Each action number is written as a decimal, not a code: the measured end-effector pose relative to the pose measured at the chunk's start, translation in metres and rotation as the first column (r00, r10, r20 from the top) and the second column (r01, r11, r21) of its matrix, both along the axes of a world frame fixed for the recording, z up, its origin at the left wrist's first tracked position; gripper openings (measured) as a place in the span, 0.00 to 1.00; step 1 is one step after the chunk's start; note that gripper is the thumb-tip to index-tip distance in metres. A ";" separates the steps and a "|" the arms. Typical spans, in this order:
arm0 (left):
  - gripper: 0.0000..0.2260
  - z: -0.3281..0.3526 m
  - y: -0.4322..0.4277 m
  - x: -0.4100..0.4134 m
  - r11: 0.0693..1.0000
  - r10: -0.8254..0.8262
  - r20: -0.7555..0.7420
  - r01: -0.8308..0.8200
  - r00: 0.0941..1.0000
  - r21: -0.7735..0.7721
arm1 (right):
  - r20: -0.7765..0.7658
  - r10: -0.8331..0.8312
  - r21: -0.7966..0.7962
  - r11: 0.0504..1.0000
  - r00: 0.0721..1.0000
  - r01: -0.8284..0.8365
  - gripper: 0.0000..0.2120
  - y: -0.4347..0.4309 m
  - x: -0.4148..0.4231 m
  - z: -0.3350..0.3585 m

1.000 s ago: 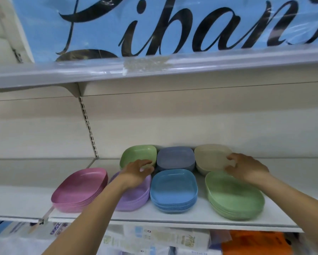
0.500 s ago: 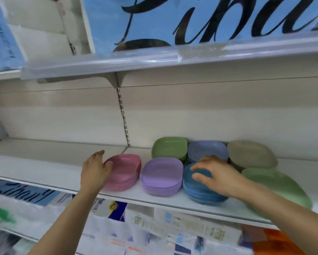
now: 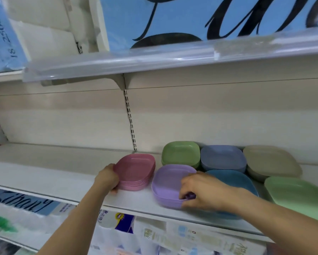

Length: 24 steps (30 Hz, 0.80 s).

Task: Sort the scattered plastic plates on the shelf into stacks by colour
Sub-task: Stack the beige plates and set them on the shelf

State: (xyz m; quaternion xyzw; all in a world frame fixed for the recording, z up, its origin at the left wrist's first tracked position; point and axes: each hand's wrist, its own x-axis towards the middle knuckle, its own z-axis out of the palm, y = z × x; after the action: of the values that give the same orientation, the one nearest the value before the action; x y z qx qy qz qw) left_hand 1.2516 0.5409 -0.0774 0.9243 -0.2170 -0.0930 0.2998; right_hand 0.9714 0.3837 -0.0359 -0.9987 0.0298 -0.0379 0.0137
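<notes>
So the plates are basically already in single-colour piles on the white shelf (image 3: 44, 173), all bunched toward its right half. The two being handled are the pink stack (image 3: 136, 170) and the purple stack (image 3: 168, 183), side by side at the front with a sliver of shelf between them. The left hand (image 3: 107, 178) wraps the pink stack's left end, fingers curled round the edge with one tip tucked under the bottom plate. To me that reads like squaring the pile up or nudging it along. The right hand (image 3: 200, 192) has its fingers curled over the purple stack's near right rim, pinching it, tips dipping into the top plate. Looks like the same tidy-up sort of grip. The plates are shallow rounded squares in matte pastel plastic, nested tight so each pile shows thin rim lines down its side. Just right of purple is a blue stack (image 3: 233, 181), partly hidden by the right wrist, then a light green stack (image 3: 298, 196) at the far right front. The back row by the wall has a green stack (image 3: 180, 152), a greyish-blue stack (image 3: 222, 157) and a beige stack (image 3: 270, 161), packed close. I'd guess the sorting is nearly done, with only straightening left. Overhead there's a clear price rail (image 3: 136, 59) and a blue banner (image 3: 182, 19) with black script, and packaged goods (image 3: 117, 223) sit below.
</notes>
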 end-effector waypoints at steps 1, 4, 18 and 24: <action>0.11 -0.001 -0.009 0.008 1.000 0.007 0.008 -0.007 1.000 0.025 | -0.005 0.009 0.013 1.000 1.000 -0.009 0.12 0.000 0.000 0.001; 0.14 -0.004 -0.037 0.028 0.999 0.007 0.052 -0.009 0.999 0.039 | -0.030 0.016 0.066 0.998 0.999 -0.014 0.12 0.000 0.001 0.005; 0.19 0.009 -0.037 -0.038 0.950 -0.104 0.345 0.196 0.933 -0.243 | 0.097 -0.073 0.128 0.990 0.993 0.061 0.19 -0.007 -0.020 0.007; 0.20 0.004 0.001 -0.147 0.726 -0.534 0.562 0.684 0.631 -0.077 | -0.010 -0.307 0.007 0.952 0.952 0.308 0.29 -0.019 -0.092 0.013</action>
State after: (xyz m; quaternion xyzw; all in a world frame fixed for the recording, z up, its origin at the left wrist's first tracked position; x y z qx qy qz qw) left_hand 1.1047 0.5416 -0.0733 0.7314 -0.6005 0.0866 0.3114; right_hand 0.8792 0.3648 -0.0233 -0.9820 0.1851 -0.0353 0.0117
